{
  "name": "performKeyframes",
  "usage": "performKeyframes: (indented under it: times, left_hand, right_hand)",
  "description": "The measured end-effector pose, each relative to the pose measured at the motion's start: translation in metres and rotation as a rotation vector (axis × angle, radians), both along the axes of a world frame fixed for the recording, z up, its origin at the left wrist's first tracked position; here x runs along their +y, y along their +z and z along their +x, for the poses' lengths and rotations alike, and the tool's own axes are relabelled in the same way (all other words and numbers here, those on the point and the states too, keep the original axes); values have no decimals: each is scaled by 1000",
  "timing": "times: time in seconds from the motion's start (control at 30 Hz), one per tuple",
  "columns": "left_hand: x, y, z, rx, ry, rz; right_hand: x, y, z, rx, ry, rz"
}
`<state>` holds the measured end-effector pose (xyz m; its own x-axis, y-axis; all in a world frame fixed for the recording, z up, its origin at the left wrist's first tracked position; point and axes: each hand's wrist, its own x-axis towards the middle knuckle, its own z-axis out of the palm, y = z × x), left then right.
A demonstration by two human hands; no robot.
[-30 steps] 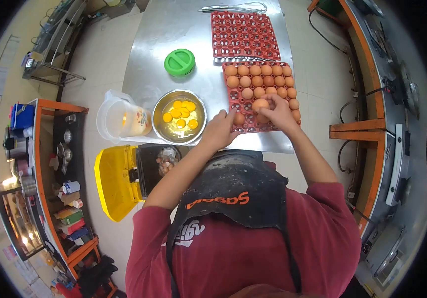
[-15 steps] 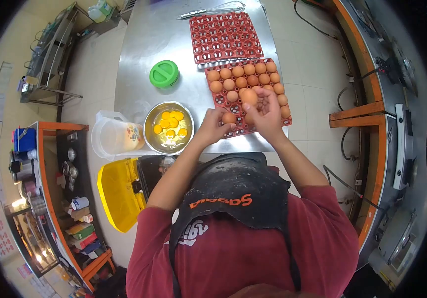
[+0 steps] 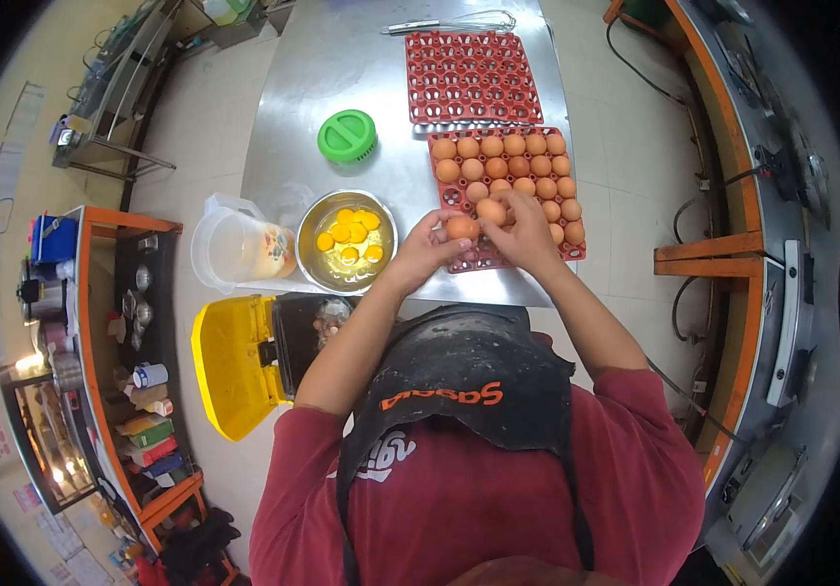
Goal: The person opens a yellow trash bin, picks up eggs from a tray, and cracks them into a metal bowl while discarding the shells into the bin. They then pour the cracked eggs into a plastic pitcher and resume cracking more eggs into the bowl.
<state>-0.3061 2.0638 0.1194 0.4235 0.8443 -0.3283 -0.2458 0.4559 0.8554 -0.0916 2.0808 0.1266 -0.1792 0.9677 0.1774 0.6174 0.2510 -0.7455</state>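
Brown eggs fill much of a red egg tray point(image 3: 452, 196) at the table's near right. Over its near left part, my left hand point(image 3: 427, 253) is closed around one egg point(image 3: 461, 228). Beside it, my right hand point(image 3: 525, 234) grips another egg point(image 3: 490, 211), and the two eggs are close together; whether they touch is hard to tell. A steel bowl point(image 3: 390, 211) to the left holds several yolks in egg white. Behind the full tray lies a red tray without eggs point(image 3: 474, 78).
A clear plastic jug point(image 3: 220, 244) stands left of the bowl, a green lid point(image 3: 348, 137) behind it. A whisk point(image 3: 449, 23) lies at the back. Below the table edge, a bin with a yellow lid point(image 3: 230, 366) stands open with eggshells inside.
My right hand has brought its egg down and left, next to the egg in my left hand. The left egg is lifted slightly. The camera view has shifted, moving the table rightward.
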Motion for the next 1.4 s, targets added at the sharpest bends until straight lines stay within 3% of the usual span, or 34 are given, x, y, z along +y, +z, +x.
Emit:
performKeyframes:
  times: [0.07, 0.17, 0.27, 0.3, 0.4, 0.43, 0.57, 0.67, 0.73, 0.77, 0.87, 1.17, 1.27, 1.4]
  left_hand:
    - [-4, 1, -3, -81, 35, 0]
    - [-13, 28, -14, -16, 84, -16]
    - [-22, 26, -37, 30, 111, 49]
    - [-26, 27, -44, 72, 166, 89]
    - [-36, 32, -63, 175, 304, 164]
    - [-37, 35, -72, 192, 333, 167]
    - [-48, 39, -106, 213, 416, 130]
    - [-62, 41, -137, 442, 388, 190]
    - [-62, 0, -159, 544, 433, 306]
    - [-58, -21, -170, 577, 423, 485]
    - [-54, -28, -184, 910, 293, 598]
    - [-48, -23, -168, 870, 415, 621]
    - [-44, -27, -167, 837, 455, 589]
    - [-37, -33, -172, 893, 418, 766]
  right_hand:
    - [2, -1, 0, -358, 74, 85]
    - [3, -1, -9, -445, 91, 90]
    - [2, 12, -24, -461, 24, 84]
    - [2, 15, -31, -395, 2, 127]
    - [8, 22, -67, 475, 178, -459]
    - [9, 39, -80, 429, 250, -585]
    - [16, 46, -132, 638, 441, -791]
    - [24, 22, -161, 486, 527, -665]
    - [26, -3, -175, 429, 557, -577]
    - [26, -10, -181, 399, 569, -532]
    - [18, 10, -197, 147, 565, -351]
    - [25, -7, -209, 5, 541, -183]
    - [23, -13, -209, 76, 493, -109]
    - [28, -13, -201, 95, 534, -22]
